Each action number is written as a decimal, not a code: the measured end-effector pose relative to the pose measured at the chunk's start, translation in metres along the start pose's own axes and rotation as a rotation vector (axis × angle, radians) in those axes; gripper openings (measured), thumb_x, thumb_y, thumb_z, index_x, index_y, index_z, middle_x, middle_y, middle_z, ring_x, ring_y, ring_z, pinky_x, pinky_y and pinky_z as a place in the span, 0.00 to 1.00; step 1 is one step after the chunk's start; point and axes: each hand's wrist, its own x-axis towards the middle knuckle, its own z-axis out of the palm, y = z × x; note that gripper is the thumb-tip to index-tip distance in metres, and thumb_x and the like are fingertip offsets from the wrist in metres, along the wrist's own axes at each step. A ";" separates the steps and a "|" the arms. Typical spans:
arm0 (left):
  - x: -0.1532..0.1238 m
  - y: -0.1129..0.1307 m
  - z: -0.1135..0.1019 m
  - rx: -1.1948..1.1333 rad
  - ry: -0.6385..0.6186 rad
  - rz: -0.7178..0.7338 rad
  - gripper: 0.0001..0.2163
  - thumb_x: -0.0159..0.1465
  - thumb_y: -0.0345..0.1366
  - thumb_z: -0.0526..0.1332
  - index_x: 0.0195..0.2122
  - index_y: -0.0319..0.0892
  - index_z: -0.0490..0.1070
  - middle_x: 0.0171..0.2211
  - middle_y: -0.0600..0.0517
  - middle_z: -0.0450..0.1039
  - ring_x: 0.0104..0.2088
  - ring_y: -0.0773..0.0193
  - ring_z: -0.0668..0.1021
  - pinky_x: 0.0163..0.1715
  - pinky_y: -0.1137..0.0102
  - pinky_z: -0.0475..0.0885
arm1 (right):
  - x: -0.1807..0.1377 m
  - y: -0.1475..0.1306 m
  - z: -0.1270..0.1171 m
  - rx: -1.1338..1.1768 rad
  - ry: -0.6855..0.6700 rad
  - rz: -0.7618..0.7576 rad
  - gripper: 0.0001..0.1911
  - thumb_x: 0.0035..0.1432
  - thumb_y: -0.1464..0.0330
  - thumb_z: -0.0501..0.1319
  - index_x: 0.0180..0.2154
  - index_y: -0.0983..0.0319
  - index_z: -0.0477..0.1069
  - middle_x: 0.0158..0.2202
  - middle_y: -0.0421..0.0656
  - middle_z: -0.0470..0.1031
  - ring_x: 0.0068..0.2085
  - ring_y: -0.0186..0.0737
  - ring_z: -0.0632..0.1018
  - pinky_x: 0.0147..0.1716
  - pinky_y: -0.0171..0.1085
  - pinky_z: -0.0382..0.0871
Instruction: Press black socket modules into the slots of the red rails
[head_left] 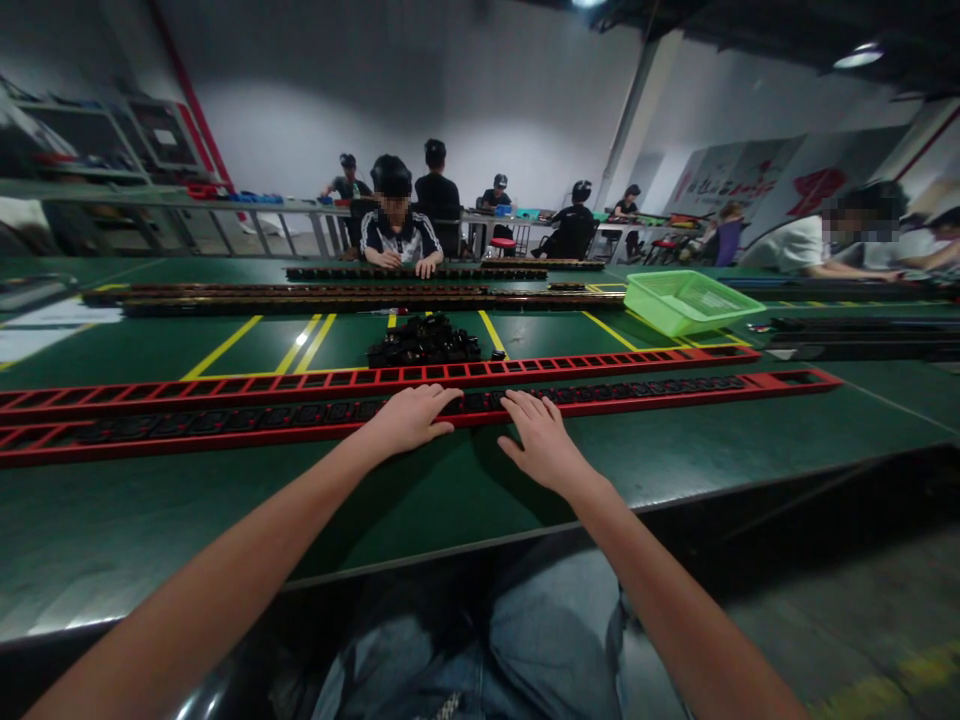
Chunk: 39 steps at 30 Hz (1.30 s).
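Note:
Both hands rest at the near red slotted rail (795, 392), which lies across the green table. My left hand (417, 416) lies over the rail near its middle, fingers stretched out and pointing right. My right hand (541, 436) touches it a little further right, its fingers spread over the row. Small black parts (480, 401) fill most of the slots, and some show between the two hands. Neither hand grips anything that I can see. Behind this rail runs a second red rail (360, 377) with unfilled slots. A pile of loose black parts (424, 342) sits beyond it.
A light green basket (686, 303) stands at the right behind the rails. Long dark strips (315, 298) lie further back, with a co-worker (400, 225) seated behind them. Black bars (862, 338) are at the right. The table's near edge (420, 555) is close to my lap.

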 end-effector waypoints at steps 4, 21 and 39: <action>-0.001 0.004 -0.002 0.018 0.006 -0.030 0.27 0.68 0.44 0.60 0.66 0.44 0.61 0.57 0.42 0.72 0.54 0.50 0.77 0.52 0.61 0.71 | 0.000 0.000 0.000 0.001 0.019 -0.001 0.28 0.65 0.65 0.58 0.65 0.61 0.62 0.68 0.52 0.62 0.68 0.53 0.62 0.68 0.61 0.50; 0.002 0.006 -0.006 0.043 -0.036 -0.062 0.27 0.68 0.47 0.61 0.65 0.46 0.61 0.55 0.44 0.73 0.54 0.50 0.77 0.50 0.62 0.72 | 0.002 0.001 0.001 -0.041 0.016 0.096 0.29 0.65 0.64 0.57 0.65 0.62 0.62 0.68 0.52 0.63 0.68 0.53 0.61 0.67 0.58 0.50; -0.027 -0.048 -0.040 -0.032 -0.246 -0.242 0.24 0.59 0.51 0.64 0.53 0.43 0.70 0.53 0.45 0.76 0.50 0.51 0.78 0.47 0.62 0.72 | 0.001 0.003 0.000 0.122 0.006 0.019 0.27 0.64 0.67 0.59 0.64 0.61 0.63 0.69 0.51 0.60 0.70 0.50 0.58 0.69 0.59 0.48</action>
